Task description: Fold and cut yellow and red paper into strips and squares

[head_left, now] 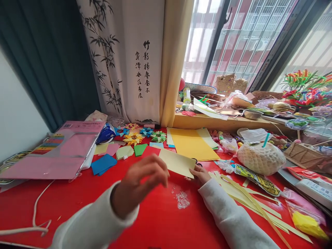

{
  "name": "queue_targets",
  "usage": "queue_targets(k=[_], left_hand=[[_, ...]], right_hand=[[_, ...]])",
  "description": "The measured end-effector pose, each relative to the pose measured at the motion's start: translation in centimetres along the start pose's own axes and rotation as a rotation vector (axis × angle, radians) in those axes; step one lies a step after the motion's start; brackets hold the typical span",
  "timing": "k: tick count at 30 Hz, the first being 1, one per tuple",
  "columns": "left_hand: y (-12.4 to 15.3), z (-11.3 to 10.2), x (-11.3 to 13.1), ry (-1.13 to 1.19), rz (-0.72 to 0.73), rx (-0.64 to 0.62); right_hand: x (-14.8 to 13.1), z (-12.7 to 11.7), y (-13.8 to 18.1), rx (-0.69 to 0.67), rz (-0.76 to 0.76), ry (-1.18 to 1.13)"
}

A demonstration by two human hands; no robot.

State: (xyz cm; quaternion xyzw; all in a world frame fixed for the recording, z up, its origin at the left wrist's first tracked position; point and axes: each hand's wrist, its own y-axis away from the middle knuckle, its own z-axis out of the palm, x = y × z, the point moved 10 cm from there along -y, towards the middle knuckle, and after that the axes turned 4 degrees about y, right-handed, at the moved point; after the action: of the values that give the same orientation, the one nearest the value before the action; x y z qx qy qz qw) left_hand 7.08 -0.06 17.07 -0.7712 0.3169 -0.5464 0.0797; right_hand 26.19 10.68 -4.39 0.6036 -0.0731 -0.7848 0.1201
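Observation:
My right hand (200, 175) pinches the right edge of a pale yellow paper sheet (177, 162), which is tilted above the red table. Behind its fingers shows a dark loop like a scissors handle (199, 164); I cannot tell whether the hand holds it too. My left hand (142, 181) is raised in front of the sheet's left part, fingers loosely bent and apart, with nothing in them. Small whitish scraps (182, 200) lie on the table between my arms. Long pale yellow paper strips (255, 200) are spread by my right sleeve.
Folded paper stars (133, 138), small blue sheets (103, 164) and a large yellow sheet (194, 143) lie at the back. Pink packaged paper (64, 148) stands left, near a white cable (36, 207). A netted round item with a straw (260, 157) sits right.

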Motion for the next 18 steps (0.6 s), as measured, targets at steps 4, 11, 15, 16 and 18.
queue_targets(k=[4, 11, 15, 16, 18], left_hand=[[-1.4, -6.5, -16.0, -0.249, -0.52, 0.237], [1.0, -4.1, -24.9, -0.006, -0.736, -0.074], [1.1, -2.4, -24.2, 0.084, -0.739, -0.057], [1.0, -2.0, -24.0, 0.102, -0.737, -0.053], [1.0, -1.4, -23.7, 0.128, -0.727, -0.052]], right_hand=[[0.0, -0.2, 0.0, -0.014, 0.018, 0.005], [0.5, 0.1, -0.3, -0.06, 0.045, 0.022], [0.9, 0.3, -0.3, -0.071, 0.064, 0.031], [0.9, 0.3, -0.2, -0.073, 0.069, 0.034], [1.0, 0.4, -0.1, -0.078, 0.074, 0.042]])
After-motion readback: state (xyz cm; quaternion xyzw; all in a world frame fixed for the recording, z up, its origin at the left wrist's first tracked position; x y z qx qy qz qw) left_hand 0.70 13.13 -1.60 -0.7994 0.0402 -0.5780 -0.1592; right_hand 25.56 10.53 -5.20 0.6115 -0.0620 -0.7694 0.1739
